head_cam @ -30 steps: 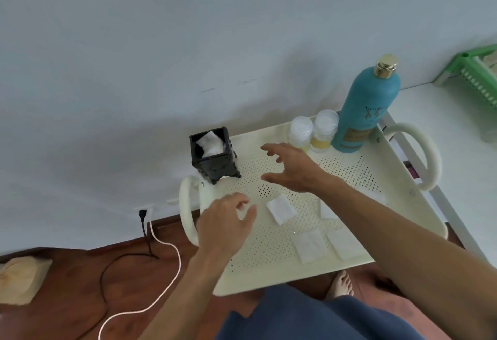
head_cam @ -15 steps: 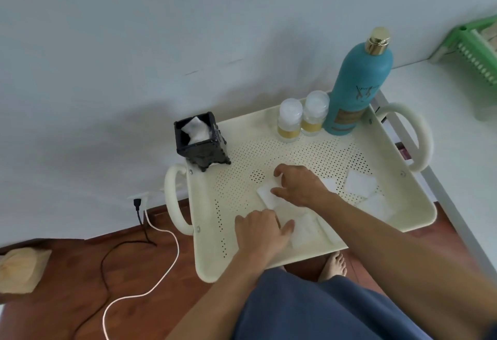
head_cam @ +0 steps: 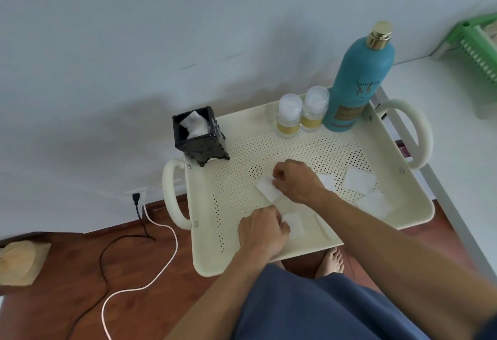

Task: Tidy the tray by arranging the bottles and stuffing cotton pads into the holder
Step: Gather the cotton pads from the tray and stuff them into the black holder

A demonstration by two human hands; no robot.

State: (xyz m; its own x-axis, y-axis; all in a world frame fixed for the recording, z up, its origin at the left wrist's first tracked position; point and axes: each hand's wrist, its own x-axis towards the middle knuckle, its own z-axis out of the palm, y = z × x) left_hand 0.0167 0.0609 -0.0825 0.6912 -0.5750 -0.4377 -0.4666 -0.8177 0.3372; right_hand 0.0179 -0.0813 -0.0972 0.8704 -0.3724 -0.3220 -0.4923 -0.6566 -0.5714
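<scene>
A cream perforated tray holds a tall teal bottle with a gold cap and two small clear bottles at its far right corner. A black square holder with a white pad inside stands at the far left corner. My right hand pinches a white cotton pad in the tray's middle. My left hand grips another pad near the front rim. More pads lie at the right.
The tray has loop handles on the left and right. A white table with a green rack stands to the right. Black and white cables lie on the wooden floor by the wall. My bare foot is under the tray.
Both hands came down from above the tray onto the pads. The right hand's fingers closed on the middle pad, and the left hand's fingers closed on the front pad.
</scene>
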